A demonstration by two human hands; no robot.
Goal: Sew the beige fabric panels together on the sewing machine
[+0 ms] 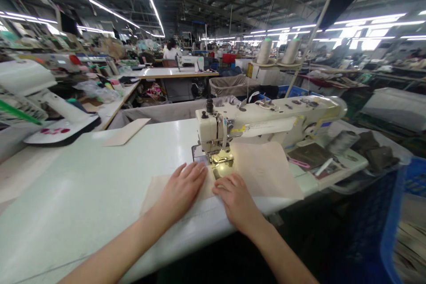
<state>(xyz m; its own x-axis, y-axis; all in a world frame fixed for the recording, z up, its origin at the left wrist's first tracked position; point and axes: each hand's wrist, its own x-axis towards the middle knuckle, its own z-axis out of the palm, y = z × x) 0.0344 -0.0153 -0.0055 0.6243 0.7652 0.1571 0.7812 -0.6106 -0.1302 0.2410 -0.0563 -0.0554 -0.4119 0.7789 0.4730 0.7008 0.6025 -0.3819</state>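
A beige piece of fabric lies on the pale table under the lit needle area of a sewing machine. It spreads out on both sides of the presser foot. My left hand rests flat on the fabric's left part, fingers stretched toward the foot. Just in front of the foot, my right hand has its thumb and forefinger pinched together at the fabric's near edge. The fabric right under those fingertips is partly hidden.
A flat beige piece lies farther back on the tabletop. At right, a pink-handled tool and a grey thread cone sit beside the machine. A blue crate stands low at right; a white lamp-like device is at left.
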